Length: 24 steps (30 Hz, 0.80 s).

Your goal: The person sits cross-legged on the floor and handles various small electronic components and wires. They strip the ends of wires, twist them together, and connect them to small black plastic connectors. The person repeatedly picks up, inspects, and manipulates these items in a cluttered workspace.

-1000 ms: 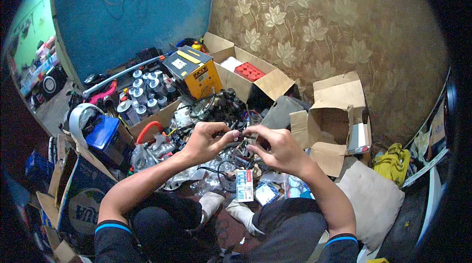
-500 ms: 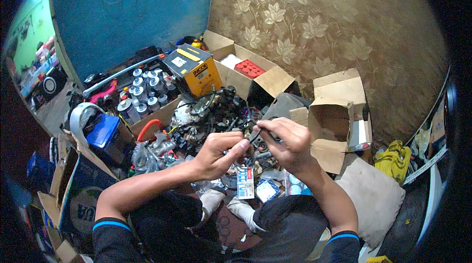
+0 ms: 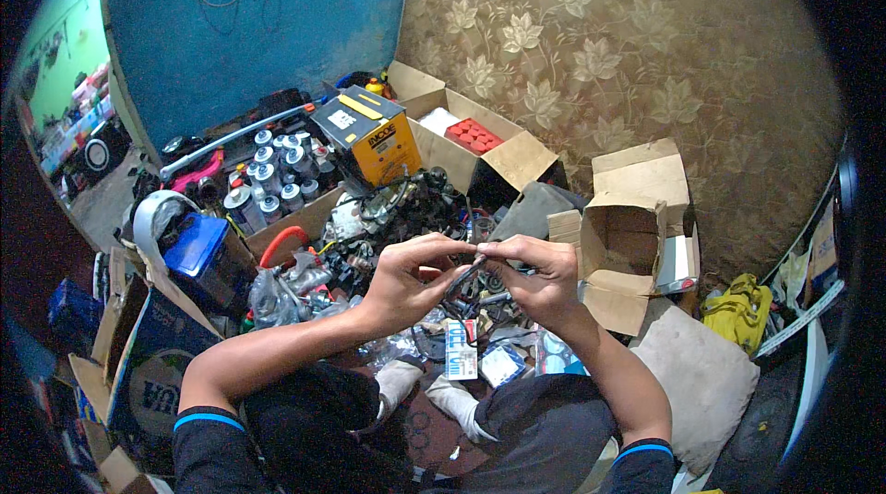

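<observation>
Your left hand [image 3: 415, 272] and right hand [image 3: 540, 274] meet, fingertips clamped on a thin dark cable [image 3: 464, 274], with the parts pile [image 3: 406, 203] beyond. Handling appears unfinished: the cable is not yet set down; what is completed on it cannot be confirmed.

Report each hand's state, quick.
Left hand: closed, pinching a thin dark cable.
Right hand: closed, pinching the same cable, right beside the left hand.
</observation>
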### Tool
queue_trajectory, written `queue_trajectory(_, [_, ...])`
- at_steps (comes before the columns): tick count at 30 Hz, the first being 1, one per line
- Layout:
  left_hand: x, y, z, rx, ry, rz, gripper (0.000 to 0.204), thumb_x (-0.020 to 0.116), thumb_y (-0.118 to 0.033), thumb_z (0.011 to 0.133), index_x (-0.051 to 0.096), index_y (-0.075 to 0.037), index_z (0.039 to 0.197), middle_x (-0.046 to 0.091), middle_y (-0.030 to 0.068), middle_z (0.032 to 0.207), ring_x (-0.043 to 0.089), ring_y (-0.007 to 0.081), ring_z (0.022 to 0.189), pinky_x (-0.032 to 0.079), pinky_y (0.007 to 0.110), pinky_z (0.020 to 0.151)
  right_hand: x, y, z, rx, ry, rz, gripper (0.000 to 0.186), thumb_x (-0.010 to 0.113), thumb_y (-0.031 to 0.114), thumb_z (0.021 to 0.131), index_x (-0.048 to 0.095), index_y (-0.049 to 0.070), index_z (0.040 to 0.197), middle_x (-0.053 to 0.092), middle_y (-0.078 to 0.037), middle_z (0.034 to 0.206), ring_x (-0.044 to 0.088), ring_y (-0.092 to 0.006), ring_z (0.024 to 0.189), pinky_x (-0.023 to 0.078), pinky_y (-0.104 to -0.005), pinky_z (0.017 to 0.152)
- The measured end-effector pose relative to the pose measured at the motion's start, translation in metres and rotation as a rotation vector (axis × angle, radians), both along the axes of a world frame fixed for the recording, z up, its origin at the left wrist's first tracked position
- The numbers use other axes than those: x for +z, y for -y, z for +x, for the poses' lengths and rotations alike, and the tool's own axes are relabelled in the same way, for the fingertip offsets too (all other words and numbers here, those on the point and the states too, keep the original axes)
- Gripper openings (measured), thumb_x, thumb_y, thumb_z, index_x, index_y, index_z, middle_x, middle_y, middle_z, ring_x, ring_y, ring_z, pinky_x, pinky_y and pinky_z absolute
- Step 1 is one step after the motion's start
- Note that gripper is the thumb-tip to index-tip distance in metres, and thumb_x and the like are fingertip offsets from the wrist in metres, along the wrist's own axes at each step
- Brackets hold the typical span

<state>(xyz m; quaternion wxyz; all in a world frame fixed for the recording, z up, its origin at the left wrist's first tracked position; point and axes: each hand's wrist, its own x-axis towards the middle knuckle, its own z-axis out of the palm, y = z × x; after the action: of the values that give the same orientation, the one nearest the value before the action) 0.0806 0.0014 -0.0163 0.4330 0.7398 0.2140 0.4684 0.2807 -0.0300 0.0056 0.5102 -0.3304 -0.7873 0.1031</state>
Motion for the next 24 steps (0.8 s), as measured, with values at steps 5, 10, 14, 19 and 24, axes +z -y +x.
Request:
queue_trajectory(5, [0.000, -0.007, -0.005, 0.134, -0.070, 0.322, 0.017, 0.065, 0.005, 0.080, 0.068, -0.001, 0.095, 0.066, 0.0078, 0.085, 0.065, 0.0131, 0.075, 0.055, 0.026, 0.062, 0.000, -0.003, -0.002, 0.064, -0.037, -0.096, 0.019, 0.073, 0.000, 0.075, 0.071, 0.000, 0.094, 0.071, -0.013, 0.085, 0.069, -0.0172, 0.075, 0.054, -0.0274, 0.068])
queue_trajectory(10, [0.009, -0.006, -0.011, 0.147, -0.114, 0.637, 0.020, 0.070, 0.006, 0.068, 0.067, -0.002, 0.086, 0.065, 0.0134, 0.081, 0.067, 0.0252, 0.068, 0.053, 0.032, 0.056, -0.004, -0.005, 0.004, 0.187, -0.264, -0.464, 0.016, 0.073, 0.010, 0.080, 0.072, 0.001, 0.093, 0.072, -0.009, 0.086, 0.066, -0.0133, 0.076, 0.052, -0.0258, 0.070])
queue_trajectory(14, [0.006, 0.001, -0.004, 0.162, -0.345, 0.721, 0.015, 0.071, -0.001, 0.069, 0.060, -0.004, 0.079, 0.058, 0.0089, 0.073, 0.061, 0.0266, 0.060, 0.049, 0.035, 0.050, -0.014, -0.010, 0.003, 0.068, -0.254, -0.519, 0.015, 0.074, 0.010, 0.080, 0.072, 0.000, 0.090, 0.071, -0.010, 0.085, 0.066, -0.0113, 0.077, 0.052, -0.0251, 0.071])
queue_trajectory(19, [0.006, -0.004, -0.010, 0.200, -0.342, 0.849, 0.021, 0.070, 0.000, 0.067, 0.057, -0.003, 0.084, 0.058, 0.0114, 0.093, 0.062, 0.0279, 0.082, 0.053, 0.037, 0.060, -0.004, -0.007, 0.001, 0.189, -0.277, -0.634, 0.023, 0.072, 0.005, 0.080, 0.065, 0.000, 0.101, 0.069, -0.010, 0.093, 0.066, -0.0129, 0.084, 0.053, -0.0265, 0.076])
queue_trajectory(24, [0.000, -0.007, -0.004, 0.115, -0.216, 0.708, 0.023, 0.066, 0.006, 0.068, 0.052, 0.001, 0.086, 0.050, 0.0209, 0.110, 0.060, 0.0327, 0.095, 0.054, 0.038, 0.070, 0.003, -0.002, -0.001, 0.168, -0.047, -0.557, 0.021, 0.069, -0.001, 0.078, 0.059, 0.000, 0.097, 0.067, -0.008, 0.091, 0.065, -0.0145, 0.089, 0.052, -0.0284, 0.079])
